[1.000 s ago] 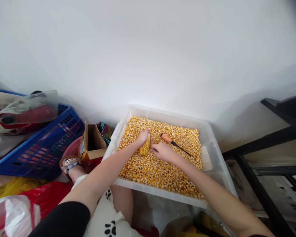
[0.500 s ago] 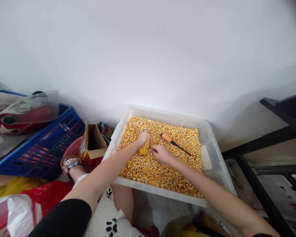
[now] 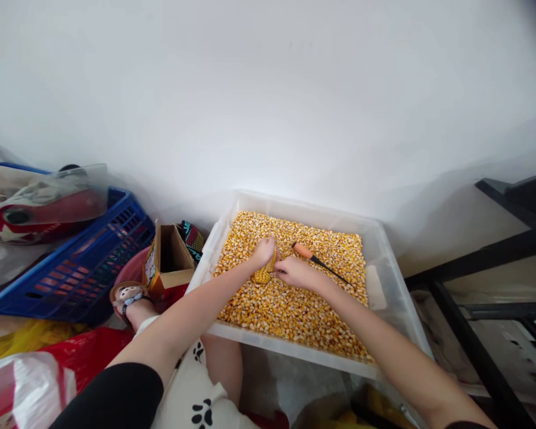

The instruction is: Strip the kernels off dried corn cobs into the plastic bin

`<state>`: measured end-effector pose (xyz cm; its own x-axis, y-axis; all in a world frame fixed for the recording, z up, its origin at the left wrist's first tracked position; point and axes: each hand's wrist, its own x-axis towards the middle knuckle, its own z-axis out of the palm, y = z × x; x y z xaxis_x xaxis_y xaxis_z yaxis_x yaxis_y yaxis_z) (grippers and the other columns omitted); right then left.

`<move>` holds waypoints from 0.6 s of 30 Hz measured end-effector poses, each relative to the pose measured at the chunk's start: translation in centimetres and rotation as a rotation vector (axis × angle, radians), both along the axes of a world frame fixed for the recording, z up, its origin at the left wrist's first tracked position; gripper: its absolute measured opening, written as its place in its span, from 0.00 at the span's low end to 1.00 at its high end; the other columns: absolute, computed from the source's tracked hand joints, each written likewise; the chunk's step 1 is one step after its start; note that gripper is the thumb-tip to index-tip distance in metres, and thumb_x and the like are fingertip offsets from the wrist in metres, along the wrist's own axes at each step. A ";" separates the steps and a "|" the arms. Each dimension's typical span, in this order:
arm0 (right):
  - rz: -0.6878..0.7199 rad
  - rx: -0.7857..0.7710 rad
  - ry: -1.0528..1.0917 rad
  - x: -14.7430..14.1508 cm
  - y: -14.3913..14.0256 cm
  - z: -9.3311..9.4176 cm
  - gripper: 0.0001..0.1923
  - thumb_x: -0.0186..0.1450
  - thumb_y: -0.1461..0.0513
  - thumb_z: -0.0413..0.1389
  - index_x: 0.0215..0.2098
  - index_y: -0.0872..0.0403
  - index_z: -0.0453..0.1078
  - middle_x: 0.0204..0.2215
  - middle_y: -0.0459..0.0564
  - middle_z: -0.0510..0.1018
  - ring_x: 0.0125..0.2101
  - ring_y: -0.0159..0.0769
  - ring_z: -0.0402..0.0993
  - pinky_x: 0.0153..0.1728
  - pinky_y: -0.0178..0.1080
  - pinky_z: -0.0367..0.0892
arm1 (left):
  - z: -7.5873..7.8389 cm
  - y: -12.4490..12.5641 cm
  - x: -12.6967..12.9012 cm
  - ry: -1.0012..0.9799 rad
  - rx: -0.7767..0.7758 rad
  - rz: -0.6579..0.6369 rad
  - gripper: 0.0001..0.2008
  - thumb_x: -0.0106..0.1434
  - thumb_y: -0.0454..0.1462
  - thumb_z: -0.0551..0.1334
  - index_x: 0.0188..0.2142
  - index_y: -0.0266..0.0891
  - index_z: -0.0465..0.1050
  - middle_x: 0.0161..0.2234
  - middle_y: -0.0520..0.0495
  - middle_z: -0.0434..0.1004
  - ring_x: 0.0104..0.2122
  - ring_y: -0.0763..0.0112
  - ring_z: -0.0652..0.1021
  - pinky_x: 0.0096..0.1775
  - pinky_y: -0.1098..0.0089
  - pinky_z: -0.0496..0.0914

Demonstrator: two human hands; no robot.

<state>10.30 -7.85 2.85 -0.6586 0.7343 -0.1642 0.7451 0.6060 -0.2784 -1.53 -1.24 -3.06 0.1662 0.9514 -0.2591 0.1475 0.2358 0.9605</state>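
White wall behind; clear plastic tub (image 3: 386, 280) of loose corn kernels (image 3: 295, 298) on the floor.
Left of the tub: blue crate (image 3: 78, 262), open cardboard box (image 3: 170, 256). Over the tub's middle, left hand (image 3: 264, 252) grips a corn cob (image 3: 268, 271) closed-fisted; right hand (image 3: 297, 273) touches the cob, grip narrow. Orange-handled tool (image 3: 315, 259) lies on the kernels just right of the hands.

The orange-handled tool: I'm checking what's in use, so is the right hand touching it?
Apart. The head view shows the right hand on the corn cob, while the orange-handled tool lies on the kernels just beyond it, with kernels visible between.
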 end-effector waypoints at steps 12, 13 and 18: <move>-0.054 0.005 -0.106 0.0 -0.4 1.1 0.13 0.63 0.60 0.47 0.30 0.56 0.71 0.28 0.51 0.77 0.28 0.33 0.71 0.28 0.32 0.57 | 1.5 -0.4 -0.2 -0.035 -0.023 -0.023 0.25 0.62 0.46 0.41 0.15 0.38 0.61 0.12 0.49 0.64 0.16 0.72 0.68 0.26 0.71 0.65; -0.059 0.022 -0.124 -0.1 -0.6 1.3 0.13 0.63 0.60 0.46 0.31 0.56 0.71 0.29 0.52 0.77 0.29 0.33 0.71 0.29 0.33 0.57 | 1.6 -0.4 -0.3 -0.067 -0.074 -0.001 0.25 0.62 0.45 0.41 0.15 0.39 0.60 0.12 0.49 0.63 0.15 0.72 0.68 0.25 0.70 0.65; -0.098 0.044 -0.206 -0.5 -1.4 1.9 0.15 0.65 0.58 0.44 0.35 0.55 0.71 0.31 0.53 0.77 0.30 0.36 0.72 0.29 0.34 0.59 | 1.8 -0.3 -0.7 -0.164 -0.152 0.046 0.23 0.62 0.44 0.42 0.16 0.39 0.60 0.11 0.49 0.63 0.13 0.71 0.67 0.23 0.68 0.65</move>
<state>9.75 -9.22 4.74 -0.5398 0.8024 -0.2544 0.8393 0.5362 -0.0897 -2.24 -1.50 -1.22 0.1753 0.9112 -0.3728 -0.0223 0.3823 0.9238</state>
